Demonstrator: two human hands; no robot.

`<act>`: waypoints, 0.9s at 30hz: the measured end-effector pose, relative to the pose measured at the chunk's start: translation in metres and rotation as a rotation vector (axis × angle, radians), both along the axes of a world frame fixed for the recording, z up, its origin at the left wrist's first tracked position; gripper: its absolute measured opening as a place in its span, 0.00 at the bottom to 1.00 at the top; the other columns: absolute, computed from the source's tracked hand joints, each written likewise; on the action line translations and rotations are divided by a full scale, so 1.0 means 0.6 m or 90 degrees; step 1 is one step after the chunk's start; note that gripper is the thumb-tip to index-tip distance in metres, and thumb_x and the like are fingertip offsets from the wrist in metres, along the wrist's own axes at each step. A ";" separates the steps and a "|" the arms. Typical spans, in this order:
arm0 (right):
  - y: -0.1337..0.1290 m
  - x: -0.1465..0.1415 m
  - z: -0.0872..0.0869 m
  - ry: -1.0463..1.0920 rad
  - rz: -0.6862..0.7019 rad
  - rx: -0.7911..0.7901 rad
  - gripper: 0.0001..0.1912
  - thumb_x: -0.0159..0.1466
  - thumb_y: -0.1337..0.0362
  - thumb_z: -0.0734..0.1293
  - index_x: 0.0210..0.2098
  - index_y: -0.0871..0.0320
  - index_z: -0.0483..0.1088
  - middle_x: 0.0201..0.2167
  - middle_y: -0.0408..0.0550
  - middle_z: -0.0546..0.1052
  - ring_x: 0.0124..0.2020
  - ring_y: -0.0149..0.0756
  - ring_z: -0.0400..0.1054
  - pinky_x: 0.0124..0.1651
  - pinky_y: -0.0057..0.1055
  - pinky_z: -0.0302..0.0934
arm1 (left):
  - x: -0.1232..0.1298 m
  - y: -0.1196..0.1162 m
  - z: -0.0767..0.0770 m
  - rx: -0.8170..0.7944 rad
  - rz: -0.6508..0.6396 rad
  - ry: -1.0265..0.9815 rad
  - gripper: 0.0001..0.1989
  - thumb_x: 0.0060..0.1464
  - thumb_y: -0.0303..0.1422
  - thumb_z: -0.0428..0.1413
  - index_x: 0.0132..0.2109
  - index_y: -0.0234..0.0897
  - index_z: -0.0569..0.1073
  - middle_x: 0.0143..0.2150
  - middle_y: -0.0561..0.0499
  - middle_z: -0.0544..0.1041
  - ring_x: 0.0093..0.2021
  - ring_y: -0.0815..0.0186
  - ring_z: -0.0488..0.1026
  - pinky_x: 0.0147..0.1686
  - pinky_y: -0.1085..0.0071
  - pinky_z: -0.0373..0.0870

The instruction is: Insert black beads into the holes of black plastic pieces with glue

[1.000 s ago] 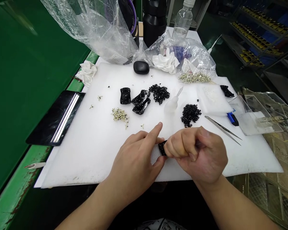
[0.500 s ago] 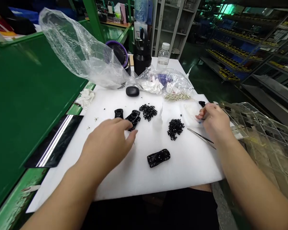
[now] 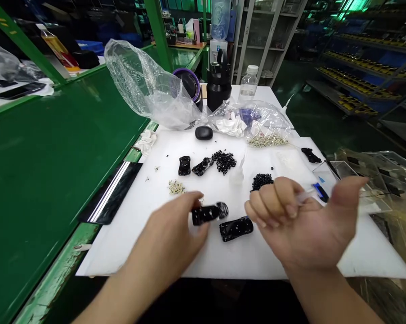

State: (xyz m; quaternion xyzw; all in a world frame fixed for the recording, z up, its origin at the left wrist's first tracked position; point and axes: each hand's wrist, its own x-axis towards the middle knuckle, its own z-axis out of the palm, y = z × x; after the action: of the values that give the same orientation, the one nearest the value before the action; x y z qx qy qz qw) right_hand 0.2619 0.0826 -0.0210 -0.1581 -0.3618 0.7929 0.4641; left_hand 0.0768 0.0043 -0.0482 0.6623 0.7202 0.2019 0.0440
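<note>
My left hand (image 3: 176, 229) pinches a small black toy car body (image 3: 207, 213) between thumb and fingers, lifted over the white board (image 3: 162, 256). Another black car body (image 3: 236, 229) lies on the board just right of it. My right hand (image 3: 300, 220) is turned palm up, its fingers curled around a slim translucent whitish piece (image 3: 305, 195); the fingers hide most of this piece. Beyond my hands lie two more cars, one upright (image 3: 184, 165) and one slanted (image 3: 203, 166). Tiny black parts (image 3: 225, 162) form a pile beside them, and a second pile (image 3: 261, 181) sits behind my right hand.
A small translucent dropper bottle (image 3: 237, 175) stands between the piles. Pale tiny parts (image 3: 176, 187) lie at left. Farther back are a black mouse (image 3: 203, 132), plastic bags (image 3: 149, 90), a black flask (image 3: 219, 85) and a clear bottle (image 3: 248, 83). Divided clear boxes (image 3: 385, 180) flank the right.
My left hand has drawn back toward me with a car body now in it. My right hand has come inward from the right edge and turned palm up. The view has shifted.
</note>
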 end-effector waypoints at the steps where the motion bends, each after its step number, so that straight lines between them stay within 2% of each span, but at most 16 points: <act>1: 0.000 -0.014 -0.005 0.008 0.025 -0.003 0.37 0.57 0.30 0.54 0.15 0.57 0.53 0.13 0.39 0.49 0.16 0.28 0.47 0.23 0.30 0.46 | 0.008 -0.015 -0.013 0.020 -0.022 -0.014 0.22 0.50 0.32 0.60 0.52 0.40 0.65 0.41 0.51 0.77 0.40 0.61 0.76 0.40 0.65 0.73; 5: -0.013 -0.058 -0.022 0.000 0.037 -0.032 0.33 0.65 0.43 0.53 0.12 0.58 0.51 0.09 0.41 0.48 0.14 0.28 0.45 0.21 0.30 0.44 | 0.030 -0.043 -0.057 0.101 -0.001 -0.059 0.21 0.50 0.30 0.62 0.51 0.37 0.66 0.40 0.49 0.77 0.40 0.63 0.75 0.41 0.66 0.73; 10: -0.024 -0.088 -0.025 -0.030 0.005 -0.076 0.26 0.63 0.56 0.54 0.12 0.58 0.51 0.10 0.42 0.50 0.15 0.28 0.47 0.22 0.30 0.46 | 0.026 -0.042 -0.065 0.127 0.026 -0.110 0.27 0.47 0.29 0.64 0.53 0.37 0.65 0.41 0.52 0.77 0.39 0.65 0.75 0.43 0.69 0.73; 19: -0.031 -0.121 -0.040 -0.051 0.027 -0.101 0.25 0.63 0.58 0.53 0.11 0.58 0.52 0.09 0.41 0.50 0.14 0.28 0.47 0.21 0.29 0.48 | 0.027 -0.045 -0.061 0.131 0.038 -0.192 0.33 0.46 0.27 0.64 0.58 0.34 0.61 0.41 0.52 0.78 0.40 0.67 0.74 0.47 0.72 0.72; 27: -0.031 -0.124 -0.046 -0.057 0.030 -0.093 0.24 0.62 0.58 0.54 0.11 0.58 0.52 0.10 0.41 0.50 0.15 0.27 0.48 0.21 0.28 0.48 | 0.026 -0.047 -0.066 0.141 0.040 -0.170 0.31 0.49 0.29 0.62 0.59 0.36 0.60 0.42 0.52 0.77 0.40 0.66 0.75 0.45 0.70 0.73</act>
State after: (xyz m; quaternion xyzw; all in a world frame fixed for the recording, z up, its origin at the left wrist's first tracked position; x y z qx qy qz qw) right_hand 0.1872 0.0642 -0.0487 -0.2178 -0.3271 0.8201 0.4160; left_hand 0.0926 -0.0239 -0.0878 0.6077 0.7013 0.3678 0.0599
